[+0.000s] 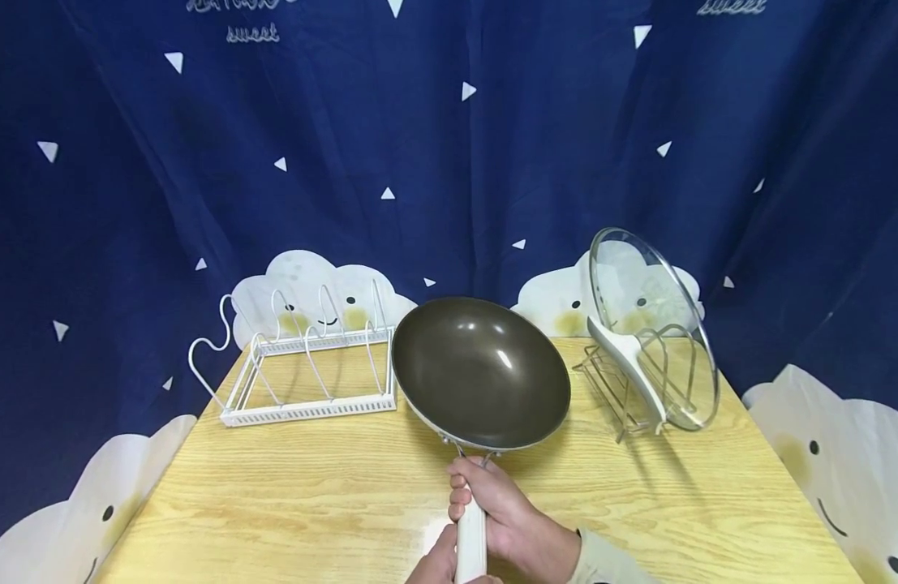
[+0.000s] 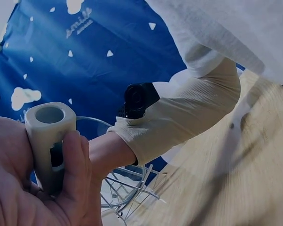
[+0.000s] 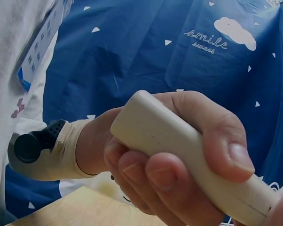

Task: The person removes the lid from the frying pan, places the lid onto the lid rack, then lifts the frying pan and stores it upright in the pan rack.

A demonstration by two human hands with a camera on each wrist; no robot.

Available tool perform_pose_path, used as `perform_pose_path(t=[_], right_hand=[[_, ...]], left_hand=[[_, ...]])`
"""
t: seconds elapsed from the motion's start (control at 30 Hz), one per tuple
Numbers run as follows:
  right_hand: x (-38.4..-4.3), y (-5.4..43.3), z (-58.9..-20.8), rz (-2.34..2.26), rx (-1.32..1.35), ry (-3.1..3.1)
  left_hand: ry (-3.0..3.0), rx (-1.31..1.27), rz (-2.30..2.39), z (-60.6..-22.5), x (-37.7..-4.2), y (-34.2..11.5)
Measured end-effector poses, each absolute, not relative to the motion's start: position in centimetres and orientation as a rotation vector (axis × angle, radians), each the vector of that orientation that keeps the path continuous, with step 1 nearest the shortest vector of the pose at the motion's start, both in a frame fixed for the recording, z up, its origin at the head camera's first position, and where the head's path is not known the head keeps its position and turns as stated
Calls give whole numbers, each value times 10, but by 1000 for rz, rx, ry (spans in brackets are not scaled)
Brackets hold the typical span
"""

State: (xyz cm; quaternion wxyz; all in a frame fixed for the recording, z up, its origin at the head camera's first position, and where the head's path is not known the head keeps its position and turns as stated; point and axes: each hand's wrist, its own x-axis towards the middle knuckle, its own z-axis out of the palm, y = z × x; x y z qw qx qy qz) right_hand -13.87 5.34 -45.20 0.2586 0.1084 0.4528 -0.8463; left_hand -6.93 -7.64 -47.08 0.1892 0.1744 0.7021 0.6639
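A frying pan (image 1: 481,373) with a dark brown inside hangs over the middle of the table, tilted so its inside faces me. Both hands grip its off-white handle (image 1: 472,539). My right hand (image 1: 509,513) wraps the handle close below the pan's bowl. Lower down, near the handle's end, my left hand (image 1: 437,560) holds it, thumb and fingers curled round in the right wrist view. The left wrist view shows the handle's hollow end (image 2: 50,115) and its side slot, with my left palm (image 2: 14,183) against it.
On the left of the wooden table (image 1: 310,487) stands a white wire rack (image 1: 310,412) with several upright loops. At right, a glass lid (image 1: 700,349) with a white handle (image 1: 627,357) leans in a metal wire rack (image 1: 602,389). A blue curtain (image 1: 434,146) hangs behind.
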Motion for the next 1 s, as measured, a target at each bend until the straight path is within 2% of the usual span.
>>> perform_pose_path(t=[0.57, 1.0], right_hand=[[-145, 41, -429, -2332, 194, 1067], [-148, 32, -417, -2343, 110, 958]], left_hand=[[2219, 335, 1692, -436, -66, -87], [2485, 326, 1507, -426, -61, -92]])
